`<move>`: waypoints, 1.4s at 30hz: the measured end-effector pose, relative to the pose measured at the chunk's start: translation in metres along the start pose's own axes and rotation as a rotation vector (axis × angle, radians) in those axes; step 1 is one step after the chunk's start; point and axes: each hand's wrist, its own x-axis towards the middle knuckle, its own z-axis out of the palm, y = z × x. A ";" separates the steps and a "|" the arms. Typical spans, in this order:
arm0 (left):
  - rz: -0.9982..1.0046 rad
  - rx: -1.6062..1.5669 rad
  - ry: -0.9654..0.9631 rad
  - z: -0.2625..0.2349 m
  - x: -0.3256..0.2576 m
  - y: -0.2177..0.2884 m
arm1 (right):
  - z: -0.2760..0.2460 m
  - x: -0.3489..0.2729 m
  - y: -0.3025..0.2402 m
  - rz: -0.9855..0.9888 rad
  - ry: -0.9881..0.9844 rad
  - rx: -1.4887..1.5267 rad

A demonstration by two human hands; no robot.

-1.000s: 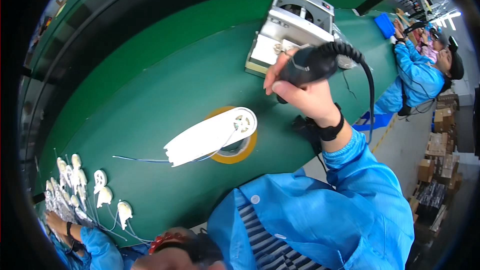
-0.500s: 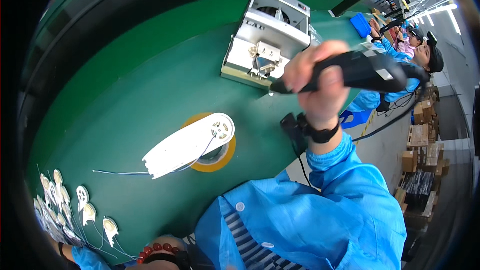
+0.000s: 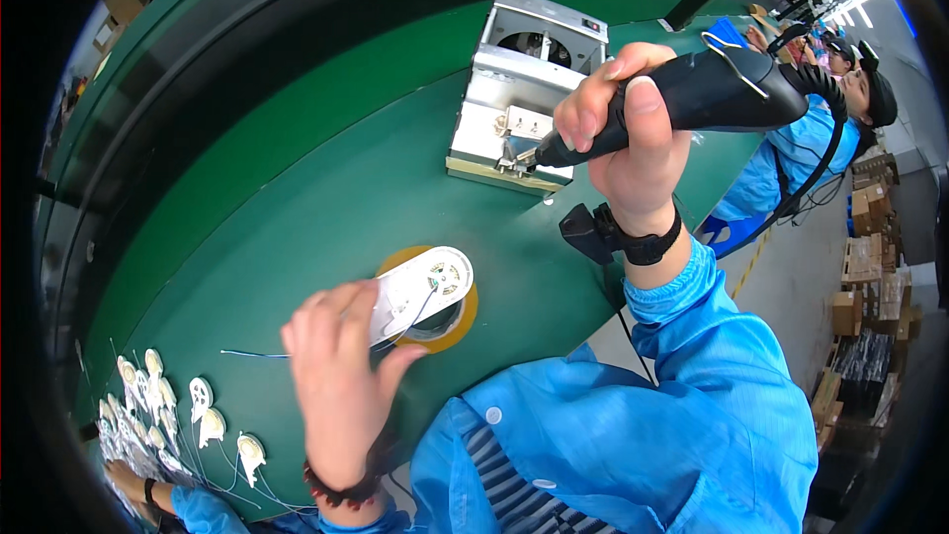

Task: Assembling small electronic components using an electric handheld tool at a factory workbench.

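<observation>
My right hand (image 3: 633, 129) is closed round a black electric screwdriver (image 3: 702, 94) with a coiled cord. Its tip meets the front outlet of a silver screw feeder (image 3: 509, 89) on the green bench. My left hand (image 3: 341, 366) lies over a long white plastic housing (image 3: 445, 272), thumb along the near edge and fingers across the far side. The housing's rounded end, with a slotted round grille, shows past the hand; the rest is mostly covered. Under it is a roll of yellow tape (image 3: 465, 321). Thin blue wires (image 3: 252, 354) trail out to the left.
Small white round parts with wires (image 3: 208, 425) pile up at the lower left, where another person's hand (image 3: 124, 480) rests. Co-workers in blue (image 3: 806, 153) sit at the far right, near a blue bin (image 3: 727, 32). Cardboard boxes (image 3: 870, 208) stand beyond the bench.
My left hand has come up from the lower edge onto the white housing. The screwdriver has moved slightly left and up, its tip now at the screw feeder's outlet.
</observation>
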 end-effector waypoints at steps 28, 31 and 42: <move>-0.032 -0.077 0.085 0.035 -0.018 -0.038 | 0.014 0.008 0.020 0.085 -0.018 -0.013; -0.024 -0.087 0.074 0.036 -0.019 -0.040 | 0.018 0.013 0.017 0.124 -0.021 -0.041; -0.077 -0.110 0.145 0.042 -0.019 -0.035 | 0.031 -0.007 0.011 0.135 -0.079 0.082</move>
